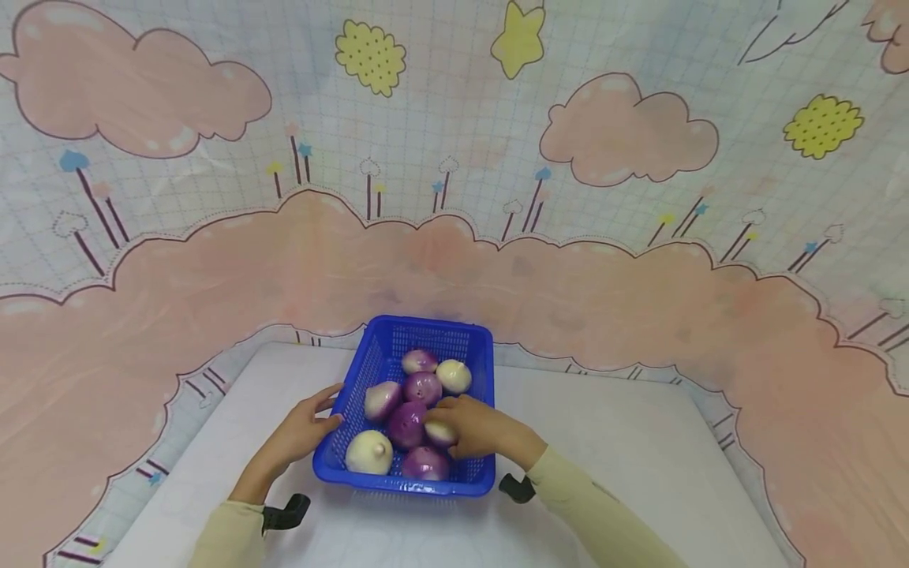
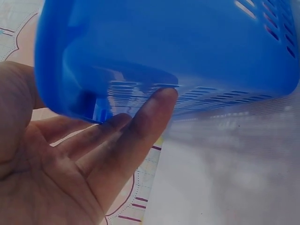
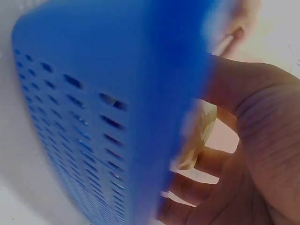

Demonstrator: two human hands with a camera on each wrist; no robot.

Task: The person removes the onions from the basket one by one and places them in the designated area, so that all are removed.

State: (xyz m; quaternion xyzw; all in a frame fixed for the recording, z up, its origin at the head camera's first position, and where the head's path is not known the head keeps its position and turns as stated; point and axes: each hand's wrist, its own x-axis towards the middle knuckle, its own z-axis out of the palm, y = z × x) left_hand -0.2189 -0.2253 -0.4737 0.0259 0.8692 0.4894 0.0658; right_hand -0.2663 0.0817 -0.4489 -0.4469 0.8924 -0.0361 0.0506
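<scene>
Head view: a blue basket (image 1: 492, 410) stands upright on a white table (image 1: 604, 450), its far rim overlapping the table's far edge from this angle. Eight onions are visible inside. The left hand (image 1: 301, 430) meets the basket's left edge, thumb at the rim. The right hand (image 1: 483, 430) reaches over the right edge and grips a pale onion (image 1: 441, 433). A white onion (image 1: 368, 453) occupies the near left corner, with a purple onion (image 1: 426, 464) just beside it along the near edge; the other five lie toward the middle and the far edge. Behind the table, a printed cloth (image 1: 525, 292) shows clouds and stars.

Left wrist view: the fingers are spread beneath the basket's rim against the outer wall; the thumb passes over the rim, its tip hidden.

Right wrist view: beyond the blurred rim, the fingers curl, slightly apart, around the pale onion, partly hidden by the basket wall.
</scene>
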